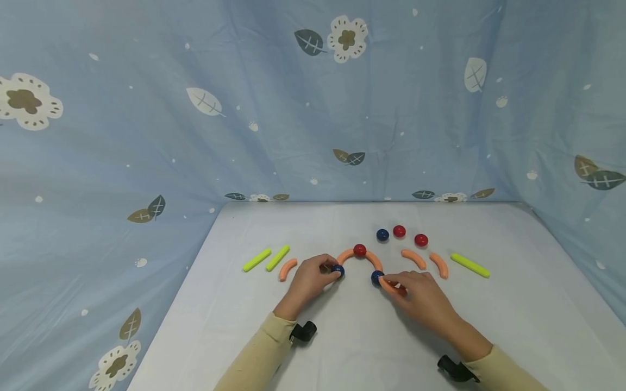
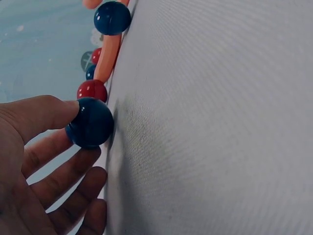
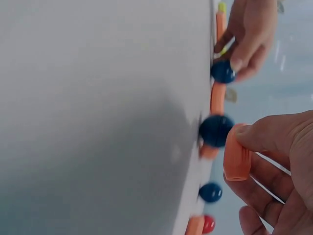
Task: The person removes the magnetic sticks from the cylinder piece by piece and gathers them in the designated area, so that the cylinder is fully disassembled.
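Observation:
My left hand (image 1: 311,279) pinches a blue ball (image 2: 90,122) between thumb and fingers at the left end of an arch on the table. In the arch, two curved orange rods (image 1: 345,256) meet at a red ball (image 1: 360,250). A second blue ball (image 1: 377,278) sits at the arch's right end. My right hand (image 1: 424,297) pinches another curved orange rod (image 3: 238,155) beside that second blue ball. Whether the rod's tip touches the ball I cannot tell.
Behind the arch lie a blue ball (image 1: 382,235) and two red balls (image 1: 399,231). Two curved orange rods (image 1: 413,259) and a straight yellow-green rod (image 1: 470,265) are on the right. Two more yellow-green rods (image 1: 256,260) and an orange curved rod (image 1: 287,269) lie left. A patterned blue curtain (image 1: 313,108) stands behind.

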